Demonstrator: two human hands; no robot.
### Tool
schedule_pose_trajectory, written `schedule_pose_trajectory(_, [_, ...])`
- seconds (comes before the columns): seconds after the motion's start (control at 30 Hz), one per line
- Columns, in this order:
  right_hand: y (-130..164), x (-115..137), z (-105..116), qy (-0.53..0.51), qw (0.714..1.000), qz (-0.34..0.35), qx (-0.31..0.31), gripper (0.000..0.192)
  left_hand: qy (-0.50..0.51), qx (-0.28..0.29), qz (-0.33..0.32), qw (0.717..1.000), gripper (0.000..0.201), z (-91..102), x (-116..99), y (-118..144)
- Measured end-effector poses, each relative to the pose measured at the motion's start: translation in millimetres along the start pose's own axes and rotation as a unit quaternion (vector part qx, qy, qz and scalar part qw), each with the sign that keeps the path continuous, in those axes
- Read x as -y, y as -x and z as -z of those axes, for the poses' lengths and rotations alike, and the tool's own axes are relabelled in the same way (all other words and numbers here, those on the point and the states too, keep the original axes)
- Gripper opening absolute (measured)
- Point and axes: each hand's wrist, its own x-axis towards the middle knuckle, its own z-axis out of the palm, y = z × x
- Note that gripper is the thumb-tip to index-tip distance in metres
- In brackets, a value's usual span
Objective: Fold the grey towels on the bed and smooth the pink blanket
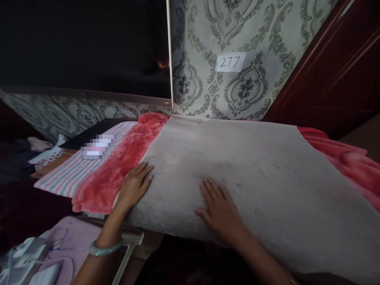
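1. Grey cloth (276,174) is lying spread out flat across the middle and right of the view, its far edge running along the foot of the wall. Faint creases and small dark marks are showing on it.
2. Left hand (133,186) is resting palm down at the cloth's left edge, next to the red fleece. Grip: fingers extended, nothing visibly clasped.
3. Right hand (219,209) is lying flat on the cloth, near the middle of its near side. Grip: fingers straight, thumb out to the side, holding nothing.
4. Red fleece (114,178) is showing past the cloth's left edge, and more red fabric (332,152) is bunching past the right one (can't tell whether it's all one piece).
5. Striped fabric (69,174) is lying left of the fleece, with a pixelated item (99,147) sitting on it.
6. Pale bangle (105,249) is circling the left wrist.
7. Lower left: white power strip (28,255) is sitting on a pinkish surface (78,229); a pale metal frame (132,238) is standing just right of that.
8. Behind: dark screen (86,47) is filling the upper left, patterned wallpaper (213,89) is carrying a "277" label (230,62), and a dark red panel (335,67) is slanting down the right.
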Motion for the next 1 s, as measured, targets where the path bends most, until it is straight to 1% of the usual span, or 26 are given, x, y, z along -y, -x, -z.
schedule_pose_trajectory(0.07, [32, -40, -6, 0.038, 0.997, -0.050, -0.039, 0.074, -0.002, -0.005, 0.000, 1.000, 0.054, -0.9, 0, 0])
schedule_pose_trajectory(0.13, [66, -80, -11, 0.073, 0.989, -0.094, -0.088, 0.076, -0.007, -0.011, -0.001, 1.000, 0.053, -1.6, 0, 0])
schedule_pose_trajectory(0.2, [95, -116, -13, 0.097, 0.978, -0.133, -0.123, 0.078, -0.013, -0.014, -0.001, 1.000, 0.052, -1.8, -1, 0])
schedule_pose_trajectory(0.27, [114, -142, -13, 0.111, 0.965, -0.177, -0.155, 0.079, -0.021, -0.011, 0.001, 1.000, 0.051, -1.6, -2, 1])
schedule_pose_trajectory(0.33, [115, -151, -10, 0.111, 0.955, -0.210, -0.181, 0.078, -0.030, -0.009, 0.006, 0.999, 0.051, -1.5, -3, 0])
schedule_pose_trajectory(0.37, [108, -149, -7, 0.104, 0.953, -0.212, -0.188, 0.077, -0.036, -0.008, 0.010, 0.999, 0.051, -1.5, -3, 0])
schedule_pose_trajectory(0.4, [96, -141, -3, 0.093, 0.956, -0.201, -0.191, 0.074, -0.042, -0.005, 0.014, 0.999, 0.052, -1.5, -4, 0])
schedule_pose_trajectory(0.47, [58, -112, 7, 0.061, 0.971, -0.145, -0.178, 0.068, -0.055, 0.008, 0.017, 0.998, 0.054, -1.5, -4, -2])
schedule_pose_trajectory(0.57, [-17, -45, 27, 0.004, 0.992, -0.046, -0.117, 0.064, -0.072, 0.039, 0.021, 0.996, 0.055, -0.4, -5, -4])
schedule_pose_trajectory(0.63, [-67, 4, 40, -0.030, 0.997, -0.008, -0.074, 0.067, -0.076, 0.048, 0.025, 0.996, 0.054, 1.2, -7, -5])
schedule_pose_trajectory(0.7, [-110, 45, 46, -0.061, 0.996, 0.029, -0.064, 0.067, -0.073, 0.052, 0.028, 0.996, 0.053, 2.9, -8, -6])
schedule_pose_trajectory(0.77, [-141, 74, 44, -0.085, 0.993, 0.058, -0.057, 0.067, -0.068, 0.057, 0.033, 0.995, 0.054, 4.3, -8, -7])
schedule_pose_trajectory(0.8, [-151, 83, 41, -0.093, 0.992, 0.070, -0.053, 0.066, -0.064, 0.060, 0.036, 0.995, 0.054, 4.7, -8, -7])
schedule_pose_trajectory(0.87, [-164, 91, 30, -0.101, 0.990, 0.084, -0.046, 0.066, -0.057, 0.062, 0.037, 0.996, 0.054, 4.8, -7, -8])
schedule_pose_trajectory(0.93, [-167, 87, 21, -0.102, 0.990, 0.091, -0.042, 0.067, -0.053, 0.060, 0.032, 0.996, 0.053, 4.0, -5, -8])
schedule_pose_trajectory(1.0, [-163, 74, 16, -0.100, 0.991, 0.076, -0.037, 0.069, -0.053, 0.057, 0.028, 0.997, 0.053, 2.6, -3, -8])
